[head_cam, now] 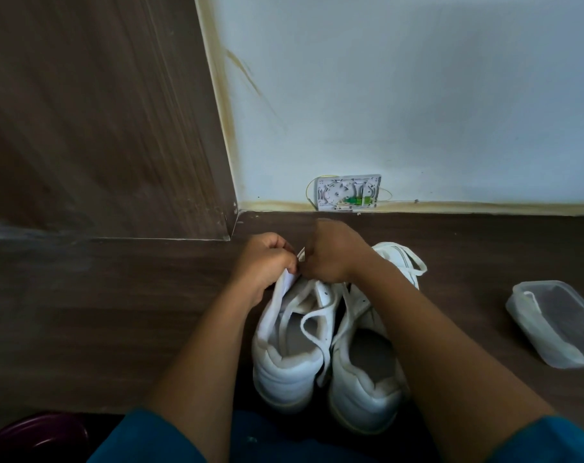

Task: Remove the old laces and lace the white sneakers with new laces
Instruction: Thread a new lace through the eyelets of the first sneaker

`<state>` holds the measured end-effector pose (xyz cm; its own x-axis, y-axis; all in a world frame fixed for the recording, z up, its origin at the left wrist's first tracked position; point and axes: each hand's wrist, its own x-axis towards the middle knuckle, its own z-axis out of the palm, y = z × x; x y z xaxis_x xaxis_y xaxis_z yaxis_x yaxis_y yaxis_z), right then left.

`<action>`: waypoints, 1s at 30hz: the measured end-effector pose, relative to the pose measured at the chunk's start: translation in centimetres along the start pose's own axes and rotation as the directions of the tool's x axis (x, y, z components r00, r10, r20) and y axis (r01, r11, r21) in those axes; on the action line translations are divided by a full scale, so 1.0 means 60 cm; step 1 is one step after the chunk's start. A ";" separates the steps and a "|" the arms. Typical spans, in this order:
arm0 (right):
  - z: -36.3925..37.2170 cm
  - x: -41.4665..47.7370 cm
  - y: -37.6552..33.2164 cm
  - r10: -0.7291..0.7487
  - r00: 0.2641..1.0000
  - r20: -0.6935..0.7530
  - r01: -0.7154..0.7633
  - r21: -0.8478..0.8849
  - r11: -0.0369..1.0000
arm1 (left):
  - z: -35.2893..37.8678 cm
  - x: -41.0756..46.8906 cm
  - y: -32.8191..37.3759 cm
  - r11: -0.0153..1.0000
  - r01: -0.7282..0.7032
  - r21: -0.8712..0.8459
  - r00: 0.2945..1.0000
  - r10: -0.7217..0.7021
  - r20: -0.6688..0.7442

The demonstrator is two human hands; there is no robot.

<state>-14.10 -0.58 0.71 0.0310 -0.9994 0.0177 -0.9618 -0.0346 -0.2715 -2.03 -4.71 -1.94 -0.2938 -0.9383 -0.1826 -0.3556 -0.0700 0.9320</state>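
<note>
Both hands are curled tight and pinch a bit of white lace [301,253] between them. The left hand [267,260] and the right hand [334,259] meet over the front of the left sneaker [284,349]. The right sneaker [364,369] stands touching it, side by side on the dark floor [117,312], toes pointing at the floor's far edge by the wall [417,95]. More lace lies looped across the left shoe's opening. A clear plastic box [531,335] sits near the floor's right edge, apart from the shoes.
</note>
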 end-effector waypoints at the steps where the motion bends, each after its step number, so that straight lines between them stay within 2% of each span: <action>1: -0.014 -0.006 -0.001 -0.012 0.997 0.076 0.004 0.106 0.994 | 0.001 0.000 0.000 1.000 -0.012 0.005 1.000 0.012 0.004; 3: -0.045 -0.019 -0.001 -0.024 0.993 0.116 -0.030 0.443 0.896 | 0.000 0.000 0.000 0.999 -0.046 0.008 0.999 0.046 0.030; 5: -0.071 -0.031 0.007 0.041 0.999 0.030 -0.051 0.679 0.732 | -0.001 0.000 0.001 0.995 -0.095 0.032 0.993 0.093 0.070; 7: -0.082 -0.038 0.016 0.121 0.992 -0.023 -0.058 0.780 0.623 | -0.002 0.001 0.003 0.974 -0.190 0.126 0.978 0.176 0.113; 9: -0.081 -0.040 0.025 0.175 0.984 -0.017 -0.089 0.811 0.579 | -0.002 0.000 0.006 0.923 -0.277 0.266 0.960 0.251 0.127; 11: -0.075 -0.039 0.032 0.219 0.976 0.003 -0.124 0.831 0.542 | 0.000 -0.002 0.010 0.910 -0.313 0.273 0.950 0.297 0.099; 12: -0.071 -0.037 0.037 0.249 0.969 0.003 -0.143 0.824 0.549 | 0.000 -0.002 0.012 0.917 -0.320 0.239 0.947 0.313 0.065; 13: -0.069 -0.037 0.042 0.258 0.966 -0.013 -0.152 0.779 0.609 | -0.001 -0.002 0.017 0.927 -0.323 0.189 0.946 0.325 0.021; 15: -0.059 -0.039 0.037 0.147 0.989 -0.018 -0.114 0.543 0.832 | 0.000 -0.006 0.034 0.939 -0.338 0.065 0.938 0.342 -0.051; 16: -0.050 -0.039 0.030 0.062 0.998 0.002 -0.058 0.412 0.909 | 0.001 -0.012 0.046 0.933 -0.360 0.010 0.930 0.360 -0.076; 18: -0.033 -0.037 0.014 -0.025 1.000 -0.016 0.029 0.282 0.959 | 0.004 -0.028 0.074 0.902 -0.422 -0.090 0.906 0.415 -0.084; 21: -0.030 -0.031 0.013 0.029 0.988 -0.155 0.032 0.375 0.926 | -0.002 -0.048 0.095 0.868 -0.442 -0.225 0.897 0.436 -0.077; 23: -0.045 -0.030 0.019 0.125 0.961 -0.245 0.049 0.600 0.799 | -0.016 -0.043 0.083 0.908 -0.352 -0.227 0.934 0.356 -0.025; 25: -0.067 -0.036 0.013 0.232 0.925 -0.302 0.139 0.836 0.531 | -0.021 -0.038 0.063 0.960 -0.271 -0.075 0.954 0.278 0.115; 26: -0.077 -0.039 0.008 0.244 0.915 -0.321 0.203 0.889 0.410 | -0.018 -0.039 0.055 0.962 -0.271 0.028 0.947 0.261 0.186; 27: -0.085 -0.042 0.003 0.227 0.913 -0.338 0.250 0.905 0.344 | -0.012 -0.039 0.049 0.958 -0.275 0.083 0.943 0.252 0.217; 28: -0.091 -0.045 0.000 0.194 0.920 -0.341 0.270 0.909 0.317 | -0.006 -0.040 0.050 0.962 -0.264 0.069 0.946 0.244 0.212; 30: -0.092 -0.048 0.012 0.133 0.954 -0.267 0.211 0.920 0.331 | -0.001 -0.041 0.061 0.961 -0.264 -0.080 0.953 0.272 0.131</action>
<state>-16.37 2.34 5.77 -0.1715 -0.9561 0.2378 -0.0620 -0.2304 -0.9711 -2.56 -2.67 1.92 -0.4929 -0.8692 0.0387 -0.1934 0.1529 0.9691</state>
